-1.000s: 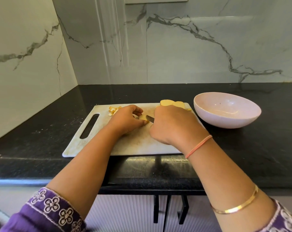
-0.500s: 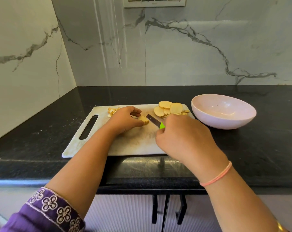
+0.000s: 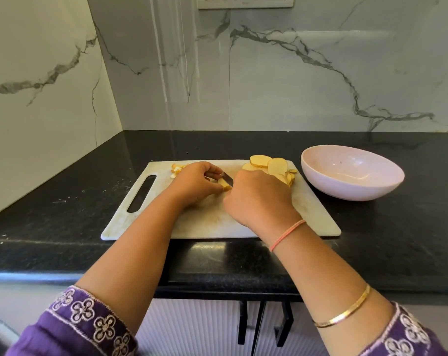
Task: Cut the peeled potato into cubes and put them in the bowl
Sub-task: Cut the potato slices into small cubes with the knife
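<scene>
Left hand (image 3: 194,183) pinches a small, pale-yellow potato piece (image 3: 224,185) on the board (image 3: 307,214); right hand (image 3: 259,199) grips the knife (image 3: 227,178) against it.

Left hand (image 3: 193,185) curled, fingers pinching; right hand (image 3: 260,201) fisted, gripping.

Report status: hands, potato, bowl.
Left hand pinches potato piece on cutting board. Right hand grips knife, blade on the piece. Slices piled far right of board; bowl holds no cubes. Nothing in the way.
</scene>
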